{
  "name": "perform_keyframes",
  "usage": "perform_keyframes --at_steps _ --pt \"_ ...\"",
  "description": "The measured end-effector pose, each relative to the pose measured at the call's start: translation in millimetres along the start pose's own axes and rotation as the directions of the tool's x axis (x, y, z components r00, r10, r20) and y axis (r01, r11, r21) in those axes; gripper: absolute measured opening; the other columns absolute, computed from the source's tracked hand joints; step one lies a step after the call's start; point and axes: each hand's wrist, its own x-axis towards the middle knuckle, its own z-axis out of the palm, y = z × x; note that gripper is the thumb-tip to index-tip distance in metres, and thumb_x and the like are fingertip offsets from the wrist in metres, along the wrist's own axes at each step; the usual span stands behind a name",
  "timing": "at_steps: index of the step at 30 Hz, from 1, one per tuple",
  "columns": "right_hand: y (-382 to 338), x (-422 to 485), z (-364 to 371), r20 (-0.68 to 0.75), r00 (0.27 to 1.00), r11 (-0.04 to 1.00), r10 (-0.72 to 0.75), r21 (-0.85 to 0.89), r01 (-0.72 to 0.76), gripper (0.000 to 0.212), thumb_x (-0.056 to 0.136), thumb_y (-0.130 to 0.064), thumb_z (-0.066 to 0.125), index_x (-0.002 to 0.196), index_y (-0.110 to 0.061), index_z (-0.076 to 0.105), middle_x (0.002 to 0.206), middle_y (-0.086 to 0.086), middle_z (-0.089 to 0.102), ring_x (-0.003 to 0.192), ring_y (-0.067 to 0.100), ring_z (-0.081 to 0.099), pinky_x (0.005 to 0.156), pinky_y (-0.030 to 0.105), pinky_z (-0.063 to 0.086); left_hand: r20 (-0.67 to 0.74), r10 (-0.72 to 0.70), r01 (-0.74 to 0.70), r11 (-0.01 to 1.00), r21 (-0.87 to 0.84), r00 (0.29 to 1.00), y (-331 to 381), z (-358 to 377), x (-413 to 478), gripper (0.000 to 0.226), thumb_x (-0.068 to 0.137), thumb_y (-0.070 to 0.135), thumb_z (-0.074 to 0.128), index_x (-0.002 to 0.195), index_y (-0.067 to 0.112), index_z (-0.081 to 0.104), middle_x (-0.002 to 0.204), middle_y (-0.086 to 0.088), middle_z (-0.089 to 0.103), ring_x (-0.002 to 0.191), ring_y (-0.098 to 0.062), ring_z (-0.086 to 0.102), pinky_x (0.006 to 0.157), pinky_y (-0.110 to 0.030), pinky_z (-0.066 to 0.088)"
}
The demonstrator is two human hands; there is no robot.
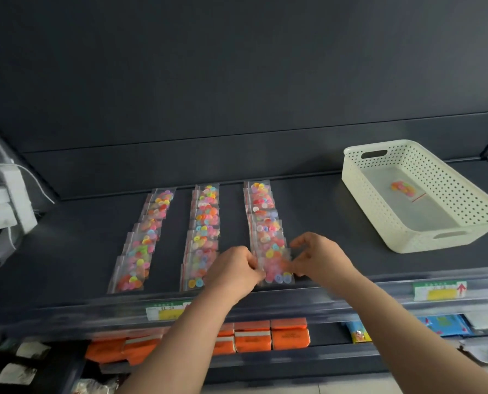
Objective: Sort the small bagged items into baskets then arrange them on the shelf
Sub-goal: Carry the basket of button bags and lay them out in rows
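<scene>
A dark shelf (66, 251) backed by a dark panel (237, 81) is covered with three rows of button bags (204, 223), laid overlapping from front to back. A white basket (359, 180) is set at the right, well apart from them, and a single bag (404, 189) is seen inside. At the front of the right row, the front bag (277, 270) is pinched at its left edge by the left hand (234, 268) and at its right edge by the right hand (319, 255). Orange packets (289, 335) below are partly hidden by the arms — their print is blurred.

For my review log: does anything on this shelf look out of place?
Nothing spilled or damaged. One lone bag lies in the white basket; left hand and right hand pinch the right row's front bag.
</scene>
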Motion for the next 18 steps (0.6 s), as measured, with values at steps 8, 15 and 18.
perform_keyframes --at_steps 8,15,18 --pt "-2 -5 -2 -0.110 0.993 0.998 -0.037 -0.050 0.032 0.048 0.071 -0.038 0.081 0.106 -0.024 0.053 0.071 -0.010 0.061 0.063 0.003 0.056 0.054 0.019 0.039 -0.052 -0.005 0.009 0.998 0.065 0.999 2 -3 4 0.044 0.082 0.046 0.074 0.108 0.022 0.049 0.094 0.006 0.062 0.081 -0.014 0.062 0.065 -0.032 0.054" --pt "-6 -1 -52 -0.325 0.888 0.890 -0.325 -0.423 0.171 0.016 0.089 -0.027 0.058 0.105 -0.028 0.064 0.098 -0.008 0.062 0.096 0.017 0.058 0.068 0.027 0.043 -0.089 0.131 -0.140 0.984 -0.106 0.987 47 -9 20 0.018 0.091 0.034 0.065 0.105 0.024 0.057 0.099 0.010 0.063 0.091 -0.015 0.064 0.081 -0.037 0.056" --pt "2 1 -82 -0.407 0.825 0.843 -0.391 -0.519 0.143 0.017 0.094 -0.025 0.052 0.105 -0.027 0.065 0.100 -0.005 0.062 0.101 0.018 0.053 0.062 0.028 0.035 -0.065 0.199 -0.207 0.961 -0.181 0.978 83 -4 29 0.011 0.089 0.032 0.067 0.097 0.026 0.062 0.088 0.013 0.063 0.092 -0.015 0.064 0.086 -0.037 0.055"
